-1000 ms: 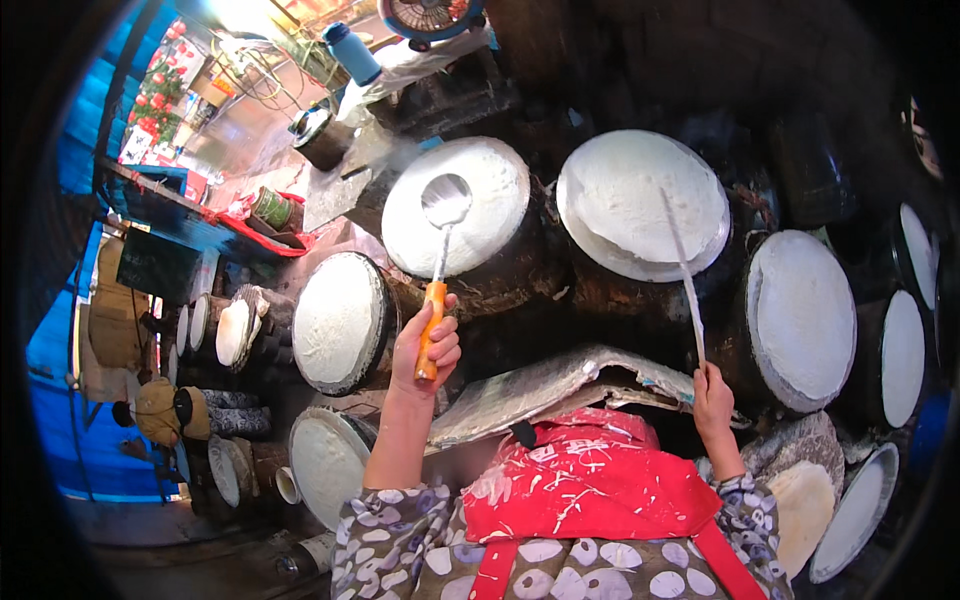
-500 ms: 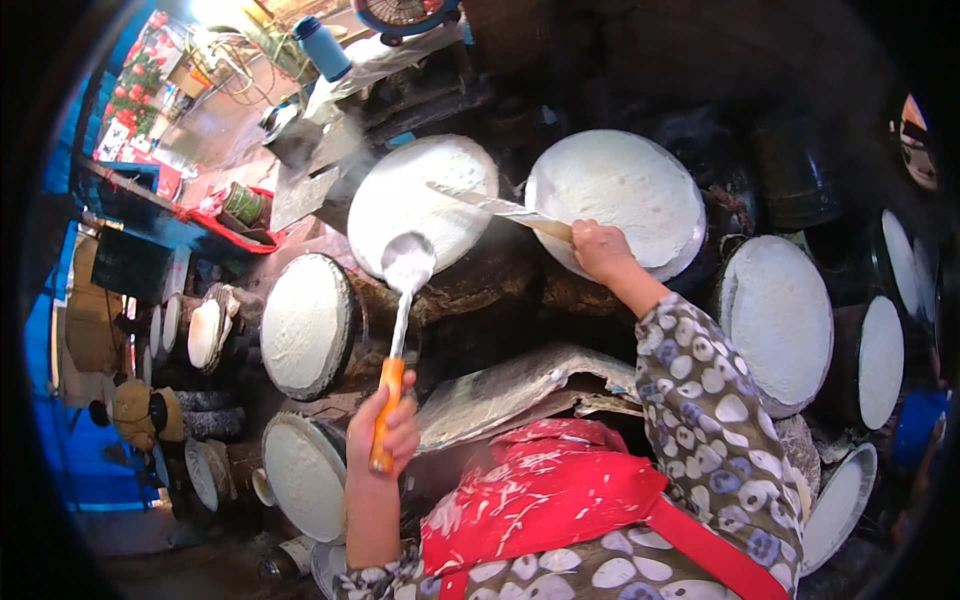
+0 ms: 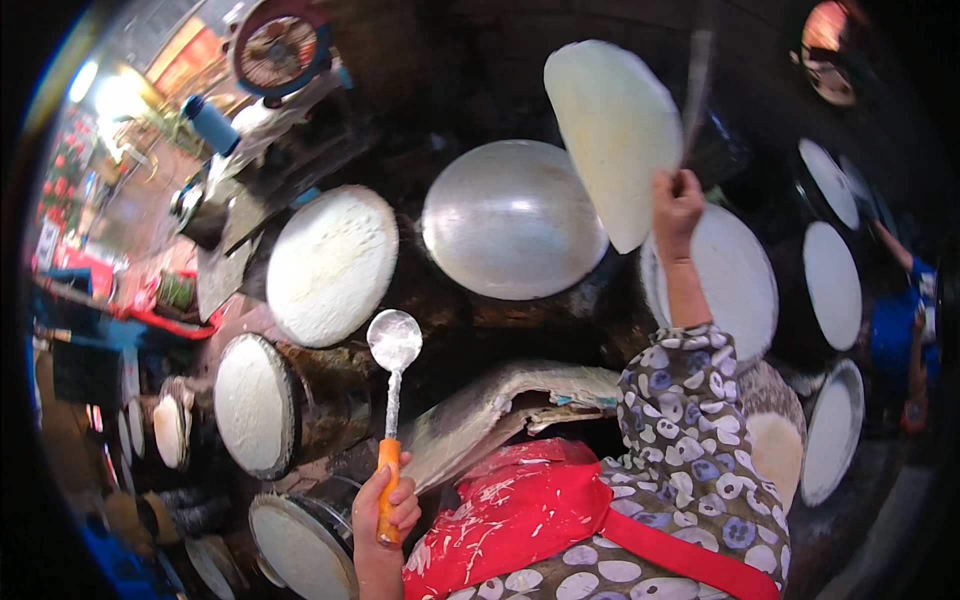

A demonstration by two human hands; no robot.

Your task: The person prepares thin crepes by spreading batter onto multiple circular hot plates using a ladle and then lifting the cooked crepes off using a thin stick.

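My left hand [image 3: 387, 507] is closed round the orange handle of a ladle [image 3: 394, 342], its pale, coated bowl pointing away from me over the gap before the griddles. My right hand [image 3: 678, 205] is raised and closed on a long flat spatula [image 3: 698, 85], blurred by motion. Against the blade hangs a thin, pale pancake [image 3: 615, 135], apparently folded over into a half-round. Its lower tip overlaps the right rim of a bare, shiny round griddle [image 3: 512, 222]. Left of that, a griddle bears a white batter round [image 3: 332, 265]; another white round [image 3: 718, 280] lies partly behind my right forearm.
More batter-covered griddles stand around me, such as the left griddle [image 3: 255, 405] and the right griddle [image 3: 833, 432]. A battered sheet [image 3: 500, 410] lies before my red apron. A fan [image 3: 280, 52] and blue bottle [image 3: 212, 125] are far left. Another person's arm [image 3: 893, 245] shows far right.
My right hand has risen, lifting the pancake with the spatula and baring the griddle. The ladle has come off the left batter round, closer to me. The whole view has turned right.
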